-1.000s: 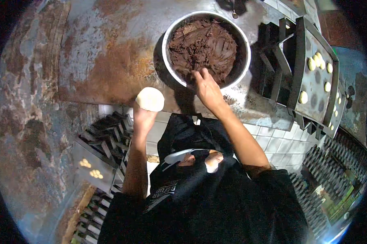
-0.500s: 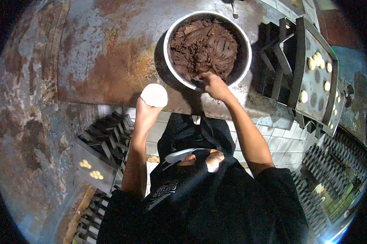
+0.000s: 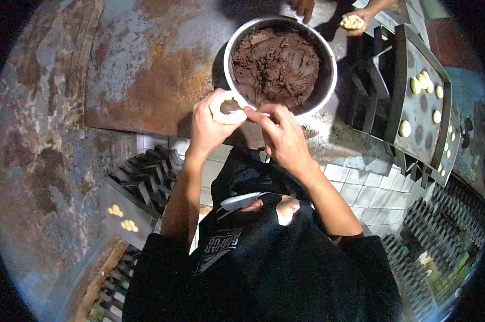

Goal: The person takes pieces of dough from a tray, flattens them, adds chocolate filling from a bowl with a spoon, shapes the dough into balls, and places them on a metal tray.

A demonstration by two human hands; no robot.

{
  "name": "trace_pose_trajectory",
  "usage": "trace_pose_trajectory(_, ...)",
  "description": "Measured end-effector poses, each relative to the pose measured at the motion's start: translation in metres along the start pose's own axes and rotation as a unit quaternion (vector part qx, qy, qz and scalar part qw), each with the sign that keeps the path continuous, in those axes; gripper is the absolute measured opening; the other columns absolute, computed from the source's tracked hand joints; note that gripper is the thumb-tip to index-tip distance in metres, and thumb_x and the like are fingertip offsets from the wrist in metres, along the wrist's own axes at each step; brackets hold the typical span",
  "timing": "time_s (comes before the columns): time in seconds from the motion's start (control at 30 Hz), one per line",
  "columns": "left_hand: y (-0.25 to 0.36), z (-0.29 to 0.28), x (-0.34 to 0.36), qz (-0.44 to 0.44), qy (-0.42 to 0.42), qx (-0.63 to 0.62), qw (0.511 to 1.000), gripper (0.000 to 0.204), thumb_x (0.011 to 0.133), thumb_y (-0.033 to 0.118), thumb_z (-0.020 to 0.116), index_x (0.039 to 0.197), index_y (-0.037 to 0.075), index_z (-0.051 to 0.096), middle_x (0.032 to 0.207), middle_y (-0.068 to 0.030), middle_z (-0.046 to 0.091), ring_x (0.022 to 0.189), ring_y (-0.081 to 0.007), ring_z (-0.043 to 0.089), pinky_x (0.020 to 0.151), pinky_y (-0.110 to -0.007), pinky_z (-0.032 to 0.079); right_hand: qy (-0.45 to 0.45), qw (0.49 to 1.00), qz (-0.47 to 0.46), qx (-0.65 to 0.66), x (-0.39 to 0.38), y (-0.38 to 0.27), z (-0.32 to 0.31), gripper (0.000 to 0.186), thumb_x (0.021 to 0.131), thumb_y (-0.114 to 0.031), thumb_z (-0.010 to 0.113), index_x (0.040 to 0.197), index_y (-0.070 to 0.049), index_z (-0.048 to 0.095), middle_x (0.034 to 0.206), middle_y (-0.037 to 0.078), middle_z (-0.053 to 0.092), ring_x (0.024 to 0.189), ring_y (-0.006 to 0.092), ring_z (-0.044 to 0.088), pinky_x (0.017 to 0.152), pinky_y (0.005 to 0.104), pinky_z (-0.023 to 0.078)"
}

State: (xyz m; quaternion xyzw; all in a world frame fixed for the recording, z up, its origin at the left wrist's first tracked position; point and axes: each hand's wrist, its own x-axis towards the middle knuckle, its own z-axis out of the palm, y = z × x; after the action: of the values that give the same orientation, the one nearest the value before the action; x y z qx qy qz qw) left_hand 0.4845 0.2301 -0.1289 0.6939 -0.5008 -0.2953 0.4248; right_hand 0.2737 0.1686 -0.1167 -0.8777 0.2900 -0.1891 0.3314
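My left hand [image 3: 207,126] is closed around the edge of a flat round of pale dough [image 3: 237,116], held up just off the near left rim of the bowl. A dab of dark brown filling [image 3: 229,106] sits in the middle of the dough. My right hand [image 3: 285,134] pinches a thin metal utensil [image 3: 262,113], whose tip meets the dough beside the filling; whether it is a spoon or a spatula is hidden. Beyond both hands stands a round metal bowl [image 3: 334,75] holding a thick dark brown paste [image 3: 277,64].
At the far side, another person's hand [image 3: 367,19] holds a piece of dough [image 3: 352,22], with their other hand [image 3: 303,7] behind the bowl. Trays [image 3: 416,115] with pale dough balls rest on metal racks at right. A lower tray [image 3: 140,214] holds more at left.
My right hand has left the paste and come to the dough with the utensil. My left hand has moved right and up. Filling now lies on the dough. Another person's hands have appeared.
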Motion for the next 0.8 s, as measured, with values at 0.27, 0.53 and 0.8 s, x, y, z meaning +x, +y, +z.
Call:
trace_pose_trajectory(0.27, -0.041, 0.024, -0.009, -0.099, 0.044, -0.053, 0.993, 0.031, 0.084, 0.017, 0.087, 0.108, 0.001, 0.077, 0.098, -0.012, 0.08, 0.09, -0.0234, 0.077, 0.085, -0.037, 0.059, 0.151, 0.974, 0.096, 0.138, -0.102, 0.049, 0.034, 0.042, 0.089, 0.009, 0.059, 0.129, -0.003, 0.066, 0.113, 0.018, 0.064, 0.098, 0.0348, 0.066, 0.088, 0.041, 0.055)
trace_pose_trajectory(0.53, 0.013, 0.045, 0.0, -0.028, -0.227, -0.057, 0.972, 0.025, 0.087, 0.021, 0.086, 0.102, 0.004, 0.076, 0.094, -0.0053, 0.078, 0.087, -0.0134, 0.071, 0.083, -0.033, 0.057, 0.122, 0.937, 0.326, -0.021, -0.174, 0.151, 0.042, 0.043, 0.098, -0.026, 0.074, 0.133, -0.003, 0.066, 0.126, 0.022, 0.066, 0.127, 0.0355, 0.06, 0.105, 0.0458, 0.05)
trace_pose_trajectory(0.8, 0.048, 0.046, 0.01, -0.029, -0.429, -0.033, 0.902, 0.031, 0.083, 0.019, 0.088, 0.106, 0.004, 0.074, 0.098, -0.0045, 0.077, 0.092, -0.0123, 0.071, 0.083, -0.034, 0.058, 0.056, 0.985, 0.056, 0.154, -0.038, -0.01, -0.08, 0.066, 0.078, -0.03, 0.094, 0.134, -0.006, 0.068, 0.122, 0.014, 0.063, 0.116, 0.029, 0.066, 0.099, 0.0403, 0.055)
